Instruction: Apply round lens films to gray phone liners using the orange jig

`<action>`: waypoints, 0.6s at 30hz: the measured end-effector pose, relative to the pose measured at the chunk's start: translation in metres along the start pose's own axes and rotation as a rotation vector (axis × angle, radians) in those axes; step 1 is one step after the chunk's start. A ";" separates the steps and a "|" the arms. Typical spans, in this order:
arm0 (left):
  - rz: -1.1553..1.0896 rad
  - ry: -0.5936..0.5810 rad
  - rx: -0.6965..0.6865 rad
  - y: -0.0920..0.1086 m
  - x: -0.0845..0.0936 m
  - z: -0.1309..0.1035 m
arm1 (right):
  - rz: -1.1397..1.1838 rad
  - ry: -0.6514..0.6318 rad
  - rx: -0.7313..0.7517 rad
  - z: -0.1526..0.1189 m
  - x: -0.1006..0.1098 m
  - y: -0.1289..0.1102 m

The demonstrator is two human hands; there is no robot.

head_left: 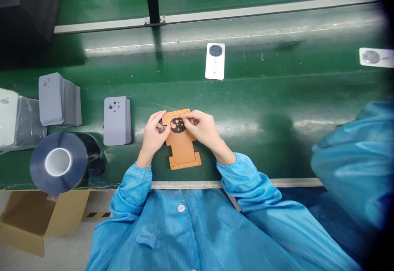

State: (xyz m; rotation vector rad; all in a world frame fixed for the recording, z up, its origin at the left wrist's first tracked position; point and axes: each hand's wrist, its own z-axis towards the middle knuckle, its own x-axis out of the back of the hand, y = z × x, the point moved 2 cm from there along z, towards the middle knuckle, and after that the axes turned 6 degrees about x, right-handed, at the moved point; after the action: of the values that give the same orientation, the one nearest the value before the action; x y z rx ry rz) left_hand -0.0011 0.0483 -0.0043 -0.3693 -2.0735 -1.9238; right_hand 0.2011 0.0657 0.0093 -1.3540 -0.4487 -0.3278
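Observation:
An orange fixture (184, 150) lies on the green work surface in front of me. Near its top is a round black piece (177, 125) with several holes. My left hand (154, 134) is at the left edge of that piece, thumb tip against it and the other fingers curled apart from the thumb. From the right, my right hand (201, 127) pinches at the upper right edge of the same black piece, thumb and forefinger together.
Grey plates are stacked at the left (114, 121) and further left (51, 98), beside a large film roll (58, 162). White plates with dark discs lie beyond (215, 63) and far right (381, 57). A person's blue sleeve (353, 152) is at the right.

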 end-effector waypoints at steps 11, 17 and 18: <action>0.050 0.037 0.018 0.003 -0.004 -0.001 | -0.044 0.024 0.064 0.001 0.002 0.006; 0.038 0.032 0.011 0.001 -0.004 -0.001 | 0.080 0.016 -0.060 0.006 0.011 0.022; 0.037 0.032 0.013 0.001 -0.004 -0.001 | 0.110 0.014 -0.083 0.006 0.012 0.025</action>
State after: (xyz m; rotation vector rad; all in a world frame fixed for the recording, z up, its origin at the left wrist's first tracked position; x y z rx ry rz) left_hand 0.0026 0.0474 -0.0049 -0.3686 -2.0444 -1.8818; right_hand 0.2228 0.0768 -0.0054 -1.4505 -0.3505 -0.2672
